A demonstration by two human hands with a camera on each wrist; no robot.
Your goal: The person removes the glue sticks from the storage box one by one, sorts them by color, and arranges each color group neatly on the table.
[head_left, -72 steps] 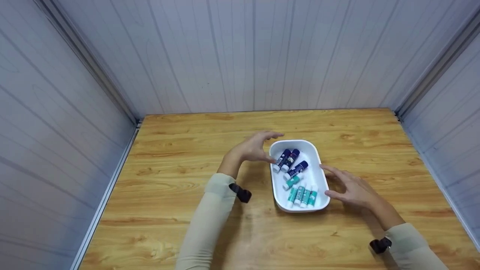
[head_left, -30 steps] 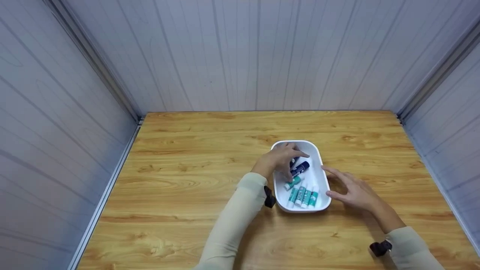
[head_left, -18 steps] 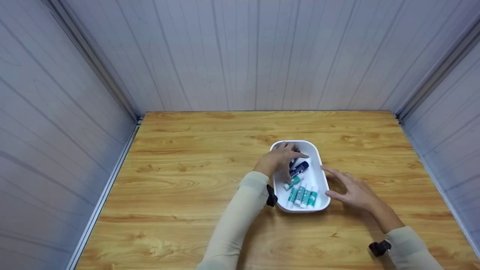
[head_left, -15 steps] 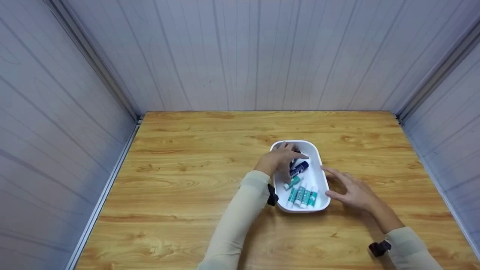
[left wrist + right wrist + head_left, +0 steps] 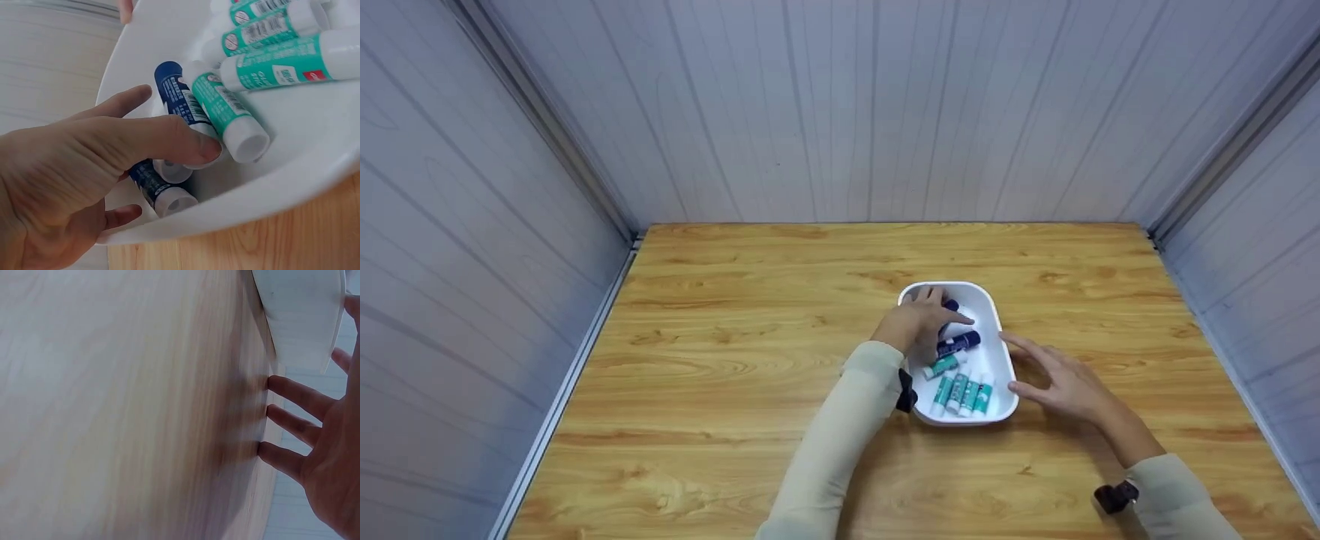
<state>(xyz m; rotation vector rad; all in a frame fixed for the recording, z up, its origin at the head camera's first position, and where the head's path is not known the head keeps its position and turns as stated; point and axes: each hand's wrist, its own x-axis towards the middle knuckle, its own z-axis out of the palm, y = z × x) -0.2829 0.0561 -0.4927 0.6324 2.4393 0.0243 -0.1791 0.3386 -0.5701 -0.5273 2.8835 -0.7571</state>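
A white oval tub holds several glue sticks. My left hand reaches into its far left part, over the navy glue sticks. In the left wrist view the thumb lies straight across the white end of one navy glue stick, with the other fingers spread apart. Another navy glue stick shows below the thumb, partly covered by the hand. Several green glue sticks lie in the near half of the tub. My right hand rests at the tub's right side, thumb and forefinger at the rim, other fingertips on the table.
The tub stands on a wood-grain table, right of the middle. Pale panel walls enclose the table at the back and both sides. A dark wrist camera sits at the right cuff.
My left hand moved from the tub's left rim in over the navy glue sticks, then stayed there. One navy glue stick has turned slightly. The right hand has kept its place.
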